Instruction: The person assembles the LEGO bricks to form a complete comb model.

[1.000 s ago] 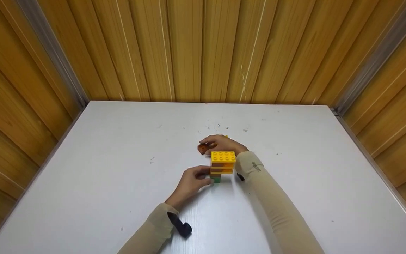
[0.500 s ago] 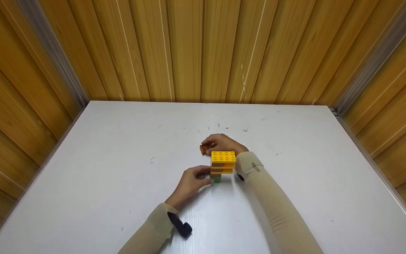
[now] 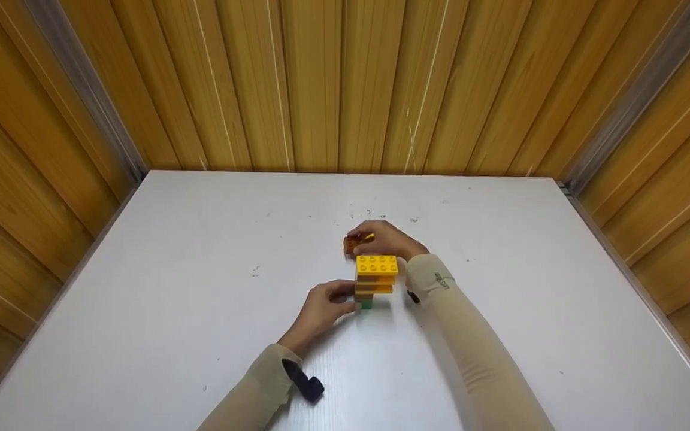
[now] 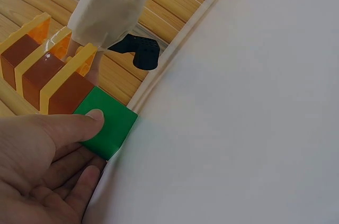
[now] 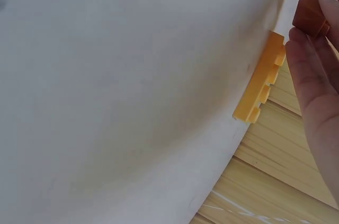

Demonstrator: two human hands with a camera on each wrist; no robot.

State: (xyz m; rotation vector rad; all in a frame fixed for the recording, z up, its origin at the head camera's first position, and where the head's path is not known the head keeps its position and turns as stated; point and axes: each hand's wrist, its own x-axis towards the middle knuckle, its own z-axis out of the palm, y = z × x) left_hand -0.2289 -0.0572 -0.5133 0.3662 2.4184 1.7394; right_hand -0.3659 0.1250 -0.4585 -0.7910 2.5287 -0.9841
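A tower of toy building bricks (image 3: pixel 377 264) stands upright near the middle of the table, yellow plates alternating with brown bricks. My left hand (image 3: pixel 321 308) grips its base, the thumb pressed on the green bottom brick (image 4: pixel 116 123). Beyond the tower, my right hand (image 3: pixel 388 239) pinches a loose brown brick (image 5: pixel 311 7) between thumb and fingers. A flat yellow plate (image 5: pixel 260 78) with studs lies on the table by the right hand, which partly hides it in the head view.
The white table (image 3: pixel 201 251) bears small dark marks. Wood-patterned panels (image 3: pixel 315 84) rise behind it and on both sides. A black wrist mount (image 3: pixel 304 382) sticks out below the left sleeve.
My right hand has lifted slightly and shifted back and to the right with the brown brick, uncovering more of the yellow plate. The left hand stays on the tower's base.
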